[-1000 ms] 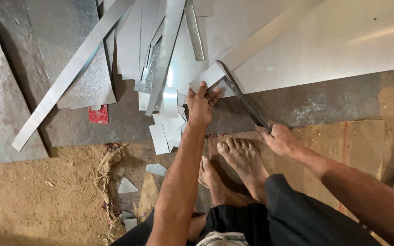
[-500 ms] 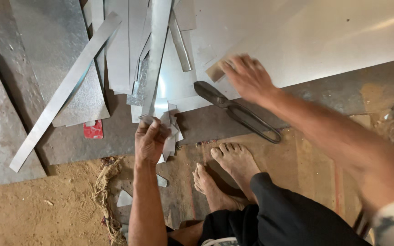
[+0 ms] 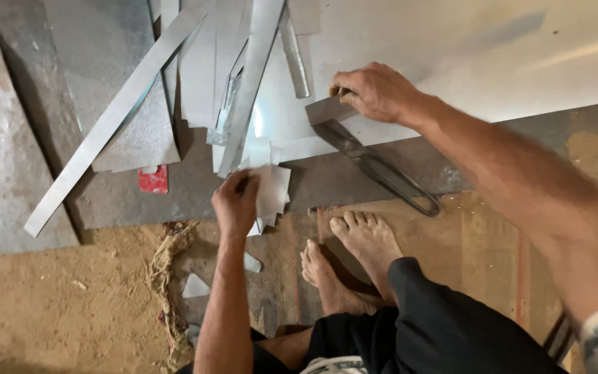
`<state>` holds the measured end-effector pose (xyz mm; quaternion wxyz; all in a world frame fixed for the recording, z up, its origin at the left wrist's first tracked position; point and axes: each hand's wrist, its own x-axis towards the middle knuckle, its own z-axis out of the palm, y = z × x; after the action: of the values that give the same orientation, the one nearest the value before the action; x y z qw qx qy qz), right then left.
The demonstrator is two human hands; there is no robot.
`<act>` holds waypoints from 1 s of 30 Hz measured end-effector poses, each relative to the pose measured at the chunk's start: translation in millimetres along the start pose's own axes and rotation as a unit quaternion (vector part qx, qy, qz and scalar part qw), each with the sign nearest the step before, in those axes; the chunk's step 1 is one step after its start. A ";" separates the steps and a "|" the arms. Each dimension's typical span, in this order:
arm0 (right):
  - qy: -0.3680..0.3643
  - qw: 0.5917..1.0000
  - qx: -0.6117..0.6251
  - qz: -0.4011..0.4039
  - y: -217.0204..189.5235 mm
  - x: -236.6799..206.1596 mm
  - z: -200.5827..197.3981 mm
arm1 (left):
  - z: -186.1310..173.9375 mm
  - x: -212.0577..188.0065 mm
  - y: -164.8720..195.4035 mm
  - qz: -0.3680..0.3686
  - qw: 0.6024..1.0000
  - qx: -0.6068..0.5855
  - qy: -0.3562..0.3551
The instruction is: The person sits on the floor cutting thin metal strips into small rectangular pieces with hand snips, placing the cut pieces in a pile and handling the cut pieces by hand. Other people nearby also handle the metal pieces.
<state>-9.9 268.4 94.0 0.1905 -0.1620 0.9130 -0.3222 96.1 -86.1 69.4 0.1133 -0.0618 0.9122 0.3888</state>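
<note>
A small cut piece of sheet metal (image 3: 328, 109) lies at the edge of the large metal sheet (image 3: 493, 62) on the floor, pinched under the fingers of the right hand (image 3: 376, 90), while the left hand (image 3: 235, 202) grips a few small metal offcuts (image 3: 271, 190) just in front of the bare feet (image 3: 354, 260). The tin snips (image 3: 382, 170) lie released on the floor between the hands. The freshly cut edges look sharp, so a slip of either grip could nick a finger, and loose scraps near the toes could cut a foot.
</note>
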 end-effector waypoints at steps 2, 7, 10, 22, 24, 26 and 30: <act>-0.051 0.994 0.076 0.058 -29.1 -5.1 8.1 | 13.1 1.1 27.3 -0.065 0.966 -0.251 -0.014; 0.041 0.989 0.143 -0.005 -67.3 -24.4 24.0 | 56.1 2.3 87.3 -0.055 0.917 -0.391 0.054; 0.026 0.994 0.090 -0.053 -65.1 -31.6 33.2 | 69.1 -0.5 94.7 -0.042 0.887 -0.453 0.074; 0.079 0.982 -0.148 -0.088 -50.7 -45.8 47.8 | 74.8 15.7 90.0 -0.089 0.895 -0.436 0.025; 0.110 0.967 -0.204 -0.107 -45.6 -48.0 46.4 | 76.4 27.7 85.4 -0.157 0.883 -0.433 -0.092; 0.144 0.941 -0.279 -0.128 -40.1 -52.0 48.2 | 92.9 43.4 84.0 -0.113 0.867 -0.457 -0.163; 0.117 0.954 -0.275 0.003 -26.4 -83.4 54.0 | 121.9 95.2 70.8 -0.139 0.810 -0.557 -0.114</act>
<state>92.1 255.4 92.7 0.0314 -0.1665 0.9827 -0.0743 9.2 48.5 12.4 0.2159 -0.1957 0.5010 0.8149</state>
